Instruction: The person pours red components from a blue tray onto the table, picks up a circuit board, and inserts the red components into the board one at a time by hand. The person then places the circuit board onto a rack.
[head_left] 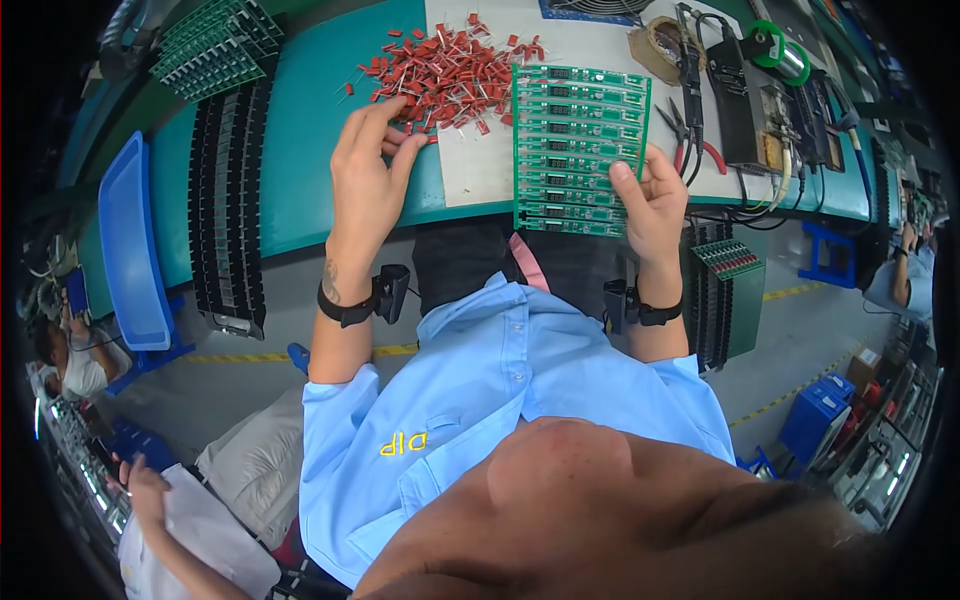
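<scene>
The right hand [655, 205] pinches the right edge of a green, rectangular circuit-board panel of narrow, stacked strips [577, 150], its thumb pressed on the face. The panel is tilted up over the near edge of the white sheet [470, 180] on the green tabletop [310, 140].

The left hand [365, 170] is at the near left side of a loose heap of small red components with thin metal leads [445, 75]. Its forefinger and thumb tips stand apart, the other fingers curled; from here I cannot tell whether a component is held among them. The heap lies just beyond and to the right of this hand, the panel well apart to its right.

In my judgement, sound practice is to take single components by the body, keeping the leads straight and untangled. The panel is best gripped by its rim, level and steady, with the thumb clear of the mounted parts.
</scene>
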